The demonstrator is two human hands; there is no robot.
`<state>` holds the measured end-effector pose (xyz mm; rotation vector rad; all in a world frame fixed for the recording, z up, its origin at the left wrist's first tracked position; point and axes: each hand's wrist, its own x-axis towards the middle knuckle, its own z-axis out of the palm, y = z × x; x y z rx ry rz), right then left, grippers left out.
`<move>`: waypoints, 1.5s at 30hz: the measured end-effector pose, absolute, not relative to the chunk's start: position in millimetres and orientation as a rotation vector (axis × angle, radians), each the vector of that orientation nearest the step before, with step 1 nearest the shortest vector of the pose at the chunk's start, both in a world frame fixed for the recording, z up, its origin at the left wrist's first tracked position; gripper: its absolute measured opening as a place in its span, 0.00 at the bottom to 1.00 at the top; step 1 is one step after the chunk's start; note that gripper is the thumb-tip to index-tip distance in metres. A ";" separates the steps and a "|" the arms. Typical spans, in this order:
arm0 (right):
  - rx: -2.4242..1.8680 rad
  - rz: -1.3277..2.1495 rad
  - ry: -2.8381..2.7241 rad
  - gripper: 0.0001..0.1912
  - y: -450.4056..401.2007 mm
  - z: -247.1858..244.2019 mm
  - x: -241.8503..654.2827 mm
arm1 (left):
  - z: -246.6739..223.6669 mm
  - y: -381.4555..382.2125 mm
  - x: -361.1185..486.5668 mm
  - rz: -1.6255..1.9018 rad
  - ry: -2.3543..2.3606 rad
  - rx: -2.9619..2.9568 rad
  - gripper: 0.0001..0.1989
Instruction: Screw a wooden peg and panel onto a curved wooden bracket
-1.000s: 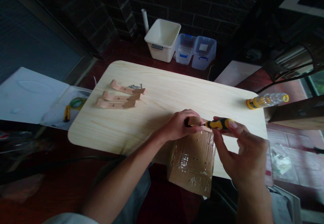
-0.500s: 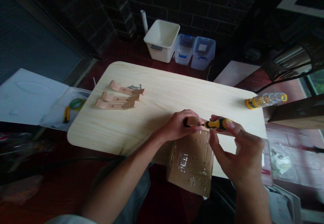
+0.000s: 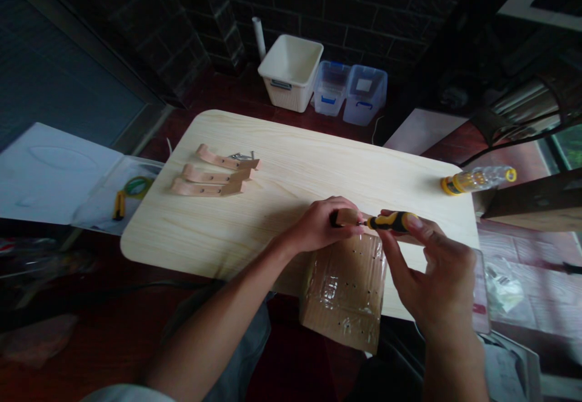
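Note:
My left hand (image 3: 321,226) is closed round a wooden piece (image 3: 348,217) at the upper edge of a taped cardboard piece (image 3: 348,287) with small holes, which hangs over the table's near edge. My right hand (image 3: 430,256) grips a yellow and black screwdriver (image 3: 388,221); its tip points left and meets a screw at the wooden piece. The screw is too small to see well. Three curved wooden pieces (image 3: 207,174) with holes lie at the table's left, beside a few screws (image 3: 240,156).
The pale table (image 3: 282,147) bears a clear, yellow-capped bit holder (image 3: 477,180) at its right edge. Behind it on the floor stand a white bin (image 3: 291,74) and two clear boxes (image 3: 331,87). An open white case (image 3: 97,202) is at the left.
The fingers of my right hand have shifted slightly round the screwdriver handle, which looks turned a little. My left hand has stayed in place.

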<state>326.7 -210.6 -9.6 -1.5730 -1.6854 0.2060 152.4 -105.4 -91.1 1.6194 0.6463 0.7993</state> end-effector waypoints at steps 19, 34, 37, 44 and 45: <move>-1.530 0.219 -1.708 0.15 -211.2 -11.5 324.6 | -88.4 -105.9 153.0 0.794 0.652 1.637 0.08; -1.407 0.373 -1.634 0.22 -209.9 -12.0 322.6 | -87.4 -105.7 153.0 0.783 0.655 1.617 0.09; -1.421 0.362 -1.631 0.21 -209.9 -12.9 323.7 | -87.0 -105.6 152.6 0.776 0.656 1.616 0.09; -1.401 0.356 -1.623 0.21 -208.8 -13.8 324.7 | -88.6 -105.7 152.3 0.778 0.651 1.621 0.10; -1.412 0.354 -1.626 0.21 -208.8 -13.7 324.7 | -89.1 -105.7 152.3 0.779 0.648 1.619 0.09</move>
